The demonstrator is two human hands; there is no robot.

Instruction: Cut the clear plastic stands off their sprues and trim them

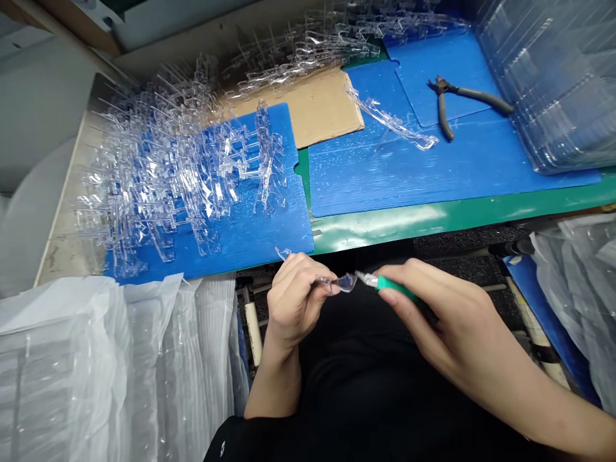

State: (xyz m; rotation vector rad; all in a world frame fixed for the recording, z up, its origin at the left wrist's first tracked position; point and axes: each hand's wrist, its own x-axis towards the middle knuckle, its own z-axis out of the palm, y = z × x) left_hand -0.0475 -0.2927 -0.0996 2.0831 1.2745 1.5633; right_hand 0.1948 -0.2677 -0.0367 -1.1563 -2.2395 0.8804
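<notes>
Pinched in my left hand (297,296) is a clear plastic part (346,282), one curved end of it sticking out to the right of my fingers. Another tip of clear plastic shows above my knuckles. My right hand (433,308) grips a green-handled craft knife (392,287), its blade pointing left at the part's free end. Blade and part are very close; whether they touch I cannot tell. Both hands are in front of the table's near edge, above my dark clothing.
Many clear moulded parts (183,167) are heaped on blue sheets at the left. One long clear part (394,125) lies near side cutters (447,96) on the blue sheet (462,173). Clear trays (553,83) stand at the right. Bagged stacks (110,359) fill the lower left.
</notes>
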